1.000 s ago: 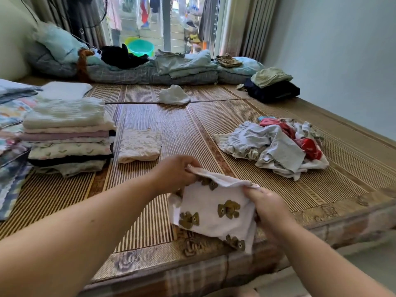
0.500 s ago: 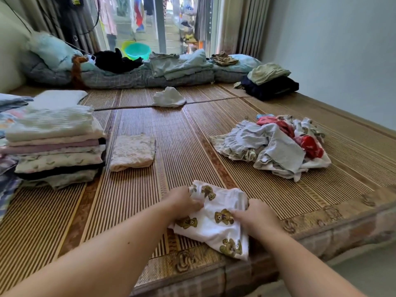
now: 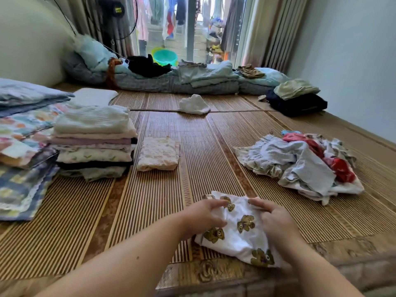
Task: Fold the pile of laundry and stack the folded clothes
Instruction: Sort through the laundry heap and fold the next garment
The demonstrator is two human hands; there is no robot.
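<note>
Fingers (image 3: 217, 205) of left hand (image 3: 201, 219) curled, pinching far edge of bear-print garment (image 3: 242, 234); right hand (image 3: 276, 224) likewise. Two hands, one garment. 10 o'clock: one folded stack (image 3: 94, 142), roughly seven layers. 11: one single folded piece (image 3: 158, 153). 6: garment flat on mat (image 3: 150, 206). 2: one loose pile (image 3: 304, 166). A second ago the garment hung lifted.

our left hand (image 3: 203, 217) and right hand (image 3: 276, 224) are covering parts of the bear-print garment (image 3: 240, 234) at 6 o'clock, patterned bedding (image 3: 19, 168) is running off our view at 9 o'clock, hanging clothes (image 3: 169, 16) are blurring at 12 o'clock
</note>
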